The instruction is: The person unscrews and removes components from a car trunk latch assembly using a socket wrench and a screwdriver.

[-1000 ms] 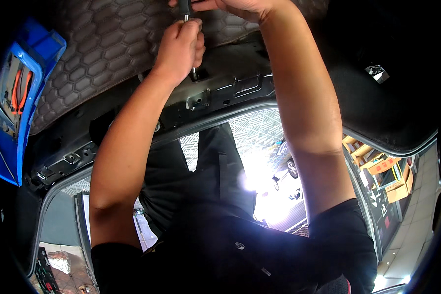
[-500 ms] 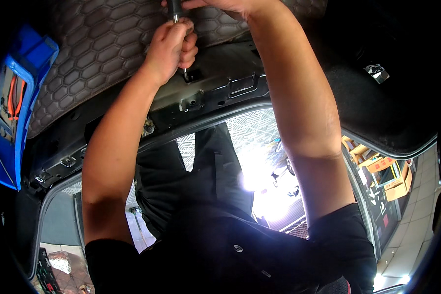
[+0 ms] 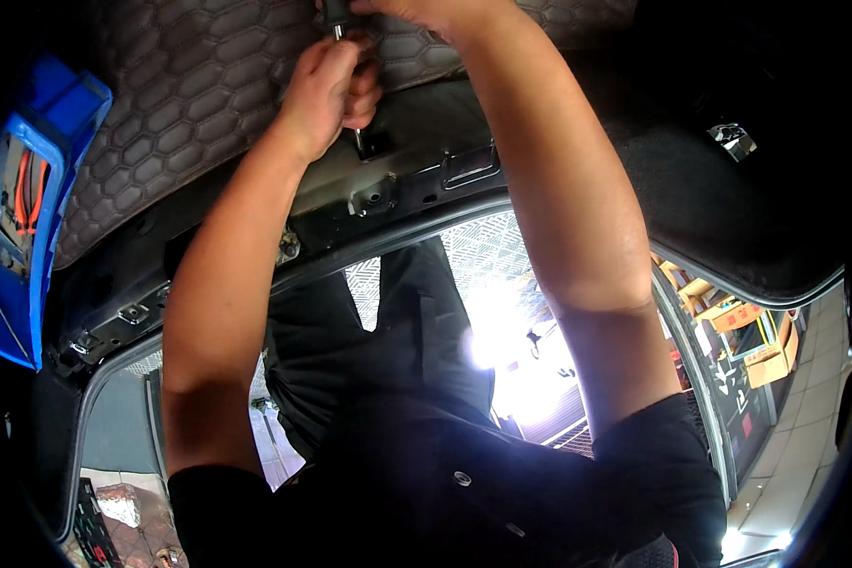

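My left hand (image 3: 329,90) is closed round the metal shaft of a screwdriver (image 3: 339,32) with a dark handle. Below my fist the shaft runs down to a small rectangular opening (image 3: 369,148) in the black trunk sill (image 3: 412,161). At the upper picture edge my right hand (image 3: 431,13) is at the screwdriver's handle, its fingers on both sides of it. The frame cuts off part of that hand and the handle's top. Quilted dark brown lining (image 3: 199,104) lies behind both hands.
A blue tool tray (image 3: 55,180) with orange-handled pliers (image 3: 30,194) stands at the left. A black latch bracket (image 3: 374,197) and a metal fitting (image 3: 287,246) sit along the sill. Cardboard boxes (image 3: 772,355) are at the far right, beyond the trunk opening.
My right forearm has swung a little to the left, and the right hand has shifted left and up at the handle. My left hand stays round the shaft in nearly the same place.
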The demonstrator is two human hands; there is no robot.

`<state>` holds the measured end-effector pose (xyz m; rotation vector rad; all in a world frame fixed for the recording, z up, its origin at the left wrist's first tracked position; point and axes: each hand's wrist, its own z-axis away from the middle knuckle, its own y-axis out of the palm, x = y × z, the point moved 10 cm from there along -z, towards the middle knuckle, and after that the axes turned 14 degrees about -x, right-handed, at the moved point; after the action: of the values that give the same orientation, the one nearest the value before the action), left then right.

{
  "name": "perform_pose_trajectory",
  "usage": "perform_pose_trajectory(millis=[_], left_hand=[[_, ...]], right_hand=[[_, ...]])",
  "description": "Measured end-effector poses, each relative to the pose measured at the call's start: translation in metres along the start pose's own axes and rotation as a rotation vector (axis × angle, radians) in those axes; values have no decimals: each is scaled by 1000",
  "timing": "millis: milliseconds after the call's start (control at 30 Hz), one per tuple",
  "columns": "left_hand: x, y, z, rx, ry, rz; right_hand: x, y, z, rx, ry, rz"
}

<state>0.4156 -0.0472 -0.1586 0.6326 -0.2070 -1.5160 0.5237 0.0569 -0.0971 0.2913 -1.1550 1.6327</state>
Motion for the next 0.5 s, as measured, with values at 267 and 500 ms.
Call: perform_pose_trajectory(millis=[267, 500], left_hand=[[-2, 2, 8, 2, -54, 64], [-19, 22, -5, 45, -44, 109]], right_hand=[[-13, 11, 2, -42, 17, -198], [-9, -24, -2, -277, -93, -247]])
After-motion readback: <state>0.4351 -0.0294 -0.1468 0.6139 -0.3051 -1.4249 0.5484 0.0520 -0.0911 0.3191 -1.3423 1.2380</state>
